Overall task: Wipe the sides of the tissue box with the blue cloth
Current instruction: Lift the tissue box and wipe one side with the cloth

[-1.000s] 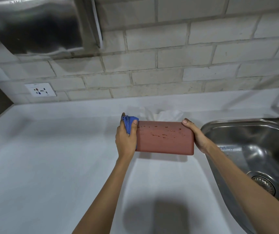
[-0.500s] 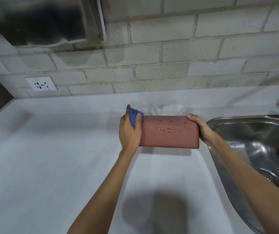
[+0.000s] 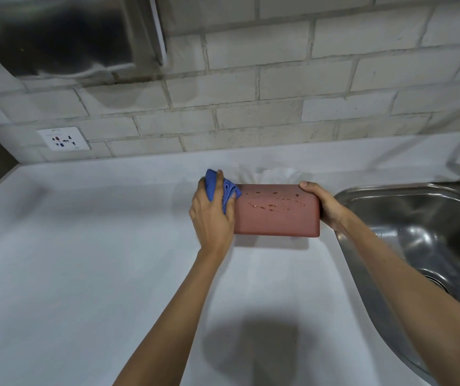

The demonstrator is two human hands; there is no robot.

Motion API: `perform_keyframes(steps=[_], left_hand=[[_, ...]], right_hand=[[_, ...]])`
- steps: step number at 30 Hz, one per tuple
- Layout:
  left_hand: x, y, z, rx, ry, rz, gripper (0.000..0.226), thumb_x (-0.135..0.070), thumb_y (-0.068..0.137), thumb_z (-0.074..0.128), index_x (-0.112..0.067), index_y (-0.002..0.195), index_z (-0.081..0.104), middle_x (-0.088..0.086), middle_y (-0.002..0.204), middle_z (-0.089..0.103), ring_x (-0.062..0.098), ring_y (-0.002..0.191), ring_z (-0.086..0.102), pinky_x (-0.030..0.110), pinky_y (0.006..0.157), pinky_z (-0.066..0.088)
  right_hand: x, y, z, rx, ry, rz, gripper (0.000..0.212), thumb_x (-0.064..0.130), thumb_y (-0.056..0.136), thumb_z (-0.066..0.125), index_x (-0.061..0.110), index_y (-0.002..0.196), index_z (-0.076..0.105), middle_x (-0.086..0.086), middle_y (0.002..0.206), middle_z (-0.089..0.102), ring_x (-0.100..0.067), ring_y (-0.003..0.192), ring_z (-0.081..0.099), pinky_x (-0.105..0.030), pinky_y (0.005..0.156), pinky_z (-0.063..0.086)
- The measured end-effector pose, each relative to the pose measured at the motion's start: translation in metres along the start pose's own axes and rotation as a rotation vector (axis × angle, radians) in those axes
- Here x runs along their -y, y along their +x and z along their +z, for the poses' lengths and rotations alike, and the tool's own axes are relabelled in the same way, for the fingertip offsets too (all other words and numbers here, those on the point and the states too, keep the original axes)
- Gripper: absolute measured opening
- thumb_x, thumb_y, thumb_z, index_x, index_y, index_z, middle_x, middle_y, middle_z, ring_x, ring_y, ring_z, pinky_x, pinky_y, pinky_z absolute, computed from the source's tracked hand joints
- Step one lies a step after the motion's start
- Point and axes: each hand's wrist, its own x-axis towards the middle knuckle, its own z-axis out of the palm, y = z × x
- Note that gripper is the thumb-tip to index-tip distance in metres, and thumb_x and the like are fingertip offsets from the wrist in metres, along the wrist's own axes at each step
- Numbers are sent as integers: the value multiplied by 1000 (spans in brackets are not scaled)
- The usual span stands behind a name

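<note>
Nearest, the left hand [image 3: 212,215] clutched the blue cloth [image 3: 224,190] against the tissue box [image 3: 277,211] end on the counter [image 3: 84,260]; the right hand [image 3: 324,203] gripped the opposite end. Droplets on the near side could smear; beyond, the tissue [image 3: 272,175] risked dampening.

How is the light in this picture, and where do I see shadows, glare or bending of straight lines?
Head view: dim, even light; a dark shadow lies on the white counter near the bottom edge, a thin one under the tissue box; wet drops on the box glint; bright glare in the steel sink; wide-angle bending curves the brick wall; the left hand and blue cloth look slightly soft.
</note>
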Motion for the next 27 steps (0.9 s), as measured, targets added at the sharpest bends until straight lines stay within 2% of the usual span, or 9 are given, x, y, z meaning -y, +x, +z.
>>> perform_keyframes(steps=[3, 7, 11, 14, 17, 20, 23, 25, 27], left_hand=[[-11, 2, 4, 23, 63, -16, 47, -22, 93, 52, -15, 139, 47, 21, 143, 43, 36, 119, 51, 46, 98, 43], [3, -35, 0, 21, 160, 118, 47, -28, 91, 51, -10, 134, 53, 26, 139, 47, 42, 118, 53, 48, 94, 47], [16, -43, -4, 21, 249, 207, 48, -18, 83, 65, -9, 130, 58, 27, 137, 51, 43, 114, 57, 49, 88, 50], [0, -18, 1, 24, 289, 156, 47, -23, 89, 60, -14, 135, 53, 21, 143, 47, 39, 119, 54, 47, 92, 46], [-16, -9, 10, 23, 316, 131, 46, -28, 90, 57, -18, 135, 52, 15, 145, 46, 36, 125, 50, 47, 96, 43], [-8, -33, 10, 0, 398, 295, 48, -29, 84, 60, -15, 129, 58, 14, 136, 56, 36, 119, 58, 46, 91, 49], [10, -53, 0, 26, 455, 423, 49, -28, 82, 53, -14, 128, 59, 15, 134, 59, 36, 115, 61, 45, 87, 52], [10, -45, -2, 9, 441, 384, 47, -24, 81, 62, -13, 126, 61, 15, 133, 59, 36, 113, 62, 45, 87, 52], [-3, -27, 2, -3, 378, 269, 47, -21, 81, 69, -12, 127, 61, 15, 135, 58, 36, 115, 59, 46, 91, 49]], right_hand=[[0, 0, 0, -7, 9, -2, 83, 64, 53, 64, 14, 119, 56, -7, 109, 61, -23, 102, 56, -42, 104, 40], [0, 2, -1, 0, -6, 0, 95, 64, 53, 65, 8, 128, 52, -9, 112, 60, -23, 102, 57, -39, 100, 43], [1, 2, -3, 24, -17, -3, 92, 65, 53, 66, 12, 127, 54, -8, 115, 60, -21, 102, 57, -33, 88, 46], [2, 3, -3, 36, -11, -5, 87, 65, 53, 67, 16, 124, 55, -11, 120, 58, -22, 105, 56, -32, 88, 46], [2, 4, -4, 23, -19, 1, 92, 65, 54, 67, 13, 128, 52, -17, 130, 56, -24, 109, 56, -33, 89, 46], [2, 6, -4, 33, -5, 20, 90, 66, 52, 68, 18, 123, 40, -17, 138, 51, -24, 111, 54, -34, 92, 45], [2, 8, -5, 45, 5, 36, 92, 65, 50, 70, 26, 123, 30, -17, 138, 51, -23, 110, 55, -32, 90, 45], [1, 8, -6, 48, -1, 29, 97, 64, 50, 69, 24, 130, 32, -16, 138, 51, -22, 109, 56, -31, 85, 46], [1, 8, -5, 58, 4, 29, 93, 64, 51, 69, 26, 126, 30, -15, 139, 51, -22, 111, 56, -30, 85, 46]])
